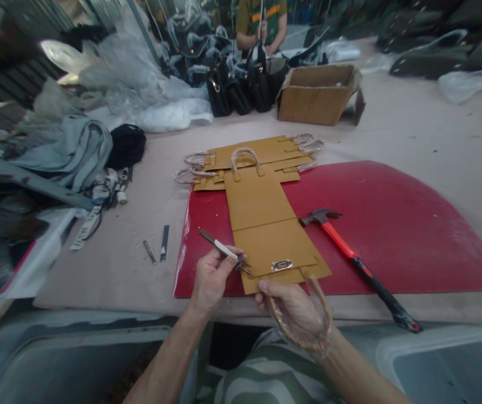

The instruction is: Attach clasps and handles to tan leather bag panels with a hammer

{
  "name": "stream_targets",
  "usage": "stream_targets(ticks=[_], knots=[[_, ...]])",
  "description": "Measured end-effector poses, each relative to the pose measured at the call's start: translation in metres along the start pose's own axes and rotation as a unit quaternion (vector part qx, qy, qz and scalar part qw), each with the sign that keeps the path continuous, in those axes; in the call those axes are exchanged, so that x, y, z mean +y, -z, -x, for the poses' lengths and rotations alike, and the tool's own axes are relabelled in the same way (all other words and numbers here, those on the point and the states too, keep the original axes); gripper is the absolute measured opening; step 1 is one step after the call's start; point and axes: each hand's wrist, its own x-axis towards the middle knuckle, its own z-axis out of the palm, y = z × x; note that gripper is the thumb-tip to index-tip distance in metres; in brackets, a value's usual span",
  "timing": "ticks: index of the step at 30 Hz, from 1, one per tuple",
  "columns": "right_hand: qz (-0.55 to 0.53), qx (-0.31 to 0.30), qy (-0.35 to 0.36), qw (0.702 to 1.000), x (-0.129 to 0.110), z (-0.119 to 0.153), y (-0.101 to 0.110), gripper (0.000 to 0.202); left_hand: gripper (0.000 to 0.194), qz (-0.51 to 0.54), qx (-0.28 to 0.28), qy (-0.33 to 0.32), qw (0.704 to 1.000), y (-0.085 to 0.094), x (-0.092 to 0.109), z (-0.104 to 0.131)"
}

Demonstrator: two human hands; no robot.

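Left hand (212,278) pinches white-wrapped tool (224,247), fingers closed; tip beside tan panel (264,199), contact unclear. Right hand (294,303) clamps panel's near edge, wrapped handle (324,306) looped about its wrist. Panel lies on red mat (404,224), near end by bench (455,134) edge. Risk: tool slipping could scratch panel or metal clasp (281,265); wrist snagging handle could drag panel.

Stretches over the red mat (392,235) as a mustard panel (261,202), crossed by a line, with near-end silver clasp (281,265) and looped handles (244,150); tilts at its left edge as a slim, white-banded tool (224,248).
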Motion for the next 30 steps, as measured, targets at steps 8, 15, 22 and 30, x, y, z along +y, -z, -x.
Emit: stream_targets(ticks=[8,15,22,30], knots=[[0.050,-0.033,0.126,0.990,0.010,-0.004,0.005,0.025,0.029,-0.015,-0.005,-0.034,0.999,0.002,0.016,0.003],[0.053,-0.074,0.140,0.986,0.016,-0.012,0.014,0.025,0.026,0.051,-0.001,-0.006,0.999,0.006,0.018,0.012],[0.053,-0.086,0.156,0.983,0.010,-0.008,0.009,0.026,0.025,0.014,0.011,-0.026,0.999,0.003,0.021,0.023],[0.047,-0.090,0.142,0.985,0.014,-0.012,0.010,0.025,0.025,-0.018,0.005,-0.041,0.999,0.005,0.020,0.023]])
